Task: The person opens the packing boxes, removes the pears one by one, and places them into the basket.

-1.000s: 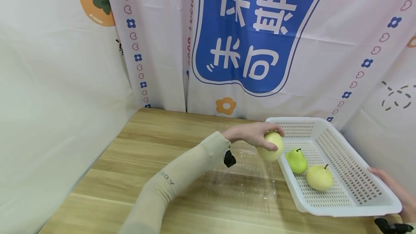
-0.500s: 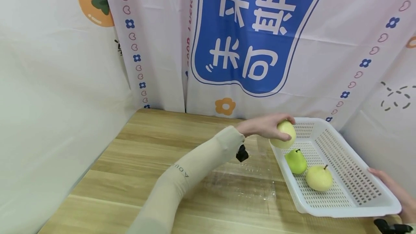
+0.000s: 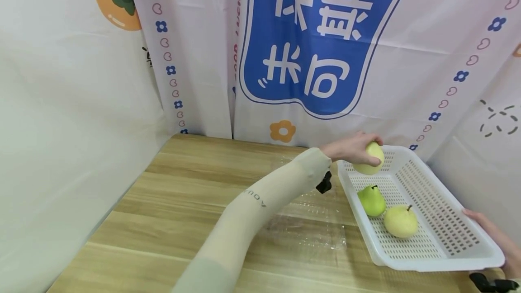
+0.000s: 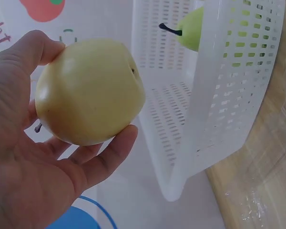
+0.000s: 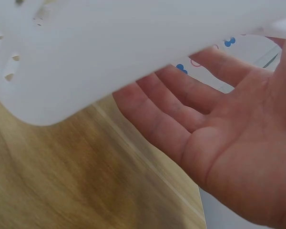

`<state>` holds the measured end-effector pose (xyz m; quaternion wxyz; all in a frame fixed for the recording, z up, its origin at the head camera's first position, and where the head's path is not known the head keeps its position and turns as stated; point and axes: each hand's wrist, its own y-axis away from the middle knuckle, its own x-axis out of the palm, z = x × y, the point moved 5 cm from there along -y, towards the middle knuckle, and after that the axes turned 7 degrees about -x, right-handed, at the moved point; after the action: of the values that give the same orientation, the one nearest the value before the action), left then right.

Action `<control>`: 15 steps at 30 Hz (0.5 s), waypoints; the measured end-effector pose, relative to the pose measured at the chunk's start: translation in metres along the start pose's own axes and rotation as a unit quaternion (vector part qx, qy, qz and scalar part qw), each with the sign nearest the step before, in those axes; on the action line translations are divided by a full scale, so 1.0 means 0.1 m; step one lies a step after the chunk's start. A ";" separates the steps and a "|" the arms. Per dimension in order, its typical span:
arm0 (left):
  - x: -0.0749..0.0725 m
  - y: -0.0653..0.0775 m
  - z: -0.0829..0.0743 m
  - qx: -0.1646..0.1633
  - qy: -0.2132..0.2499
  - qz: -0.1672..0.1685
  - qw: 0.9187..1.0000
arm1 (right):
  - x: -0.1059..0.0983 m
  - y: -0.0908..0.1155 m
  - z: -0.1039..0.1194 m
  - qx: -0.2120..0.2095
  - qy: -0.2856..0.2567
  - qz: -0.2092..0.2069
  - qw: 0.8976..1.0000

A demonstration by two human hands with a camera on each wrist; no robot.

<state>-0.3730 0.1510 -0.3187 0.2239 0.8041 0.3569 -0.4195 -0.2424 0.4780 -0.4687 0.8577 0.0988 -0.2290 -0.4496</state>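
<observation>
My left hand holds a round pale-yellow pear over the far left part of a white perforated basket. In the left wrist view, thumb and fingers grip the pear, whose short dark stem points toward the palm. Inside the basket lie a green pear and another round yellow pear, side by side. At the basket's right side my right hand holds the rim. The right wrist view has that hand with its fingers running under the basket's edge, the fingertips hidden.
On the wooden table, a clear plastic container or sheet lies left of the basket, its shape hard to make out. A printed white curtain hangs right behind the table and basket, with more white cloth at both sides.
My left hand has carried the yellow pear right and away from me, from beside the basket's left rim to over its inside. My right hand and the basket have stayed put.
</observation>
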 end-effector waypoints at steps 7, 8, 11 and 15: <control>0.16 -0.19 0.04 -0.071 0.000 -0.016 0.997 | -0.07 0.03 0.00 0.014 0.056 -0.064 0.996; 0.18 -0.20 0.05 -0.081 -0.004 -0.016 0.997 | -0.07 0.02 0.00 0.013 0.057 -0.063 0.996; 0.23 -0.26 0.08 -0.097 -0.025 -0.012 0.995 | -0.06 0.00 -0.01 0.009 0.047 -0.048 0.998; 0.32 -0.35 0.08 -0.106 -0.042 0.000 0.994 | -0.04 -0.02 -0.02 0.000 0.025 -0.027 0.999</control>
<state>-0.3910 0.1804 -0.3516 0.3222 0.7575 0.3897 -0.4130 -0.2452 0.4804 -0.4721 0.8508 0.1166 -0.2044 -0.4699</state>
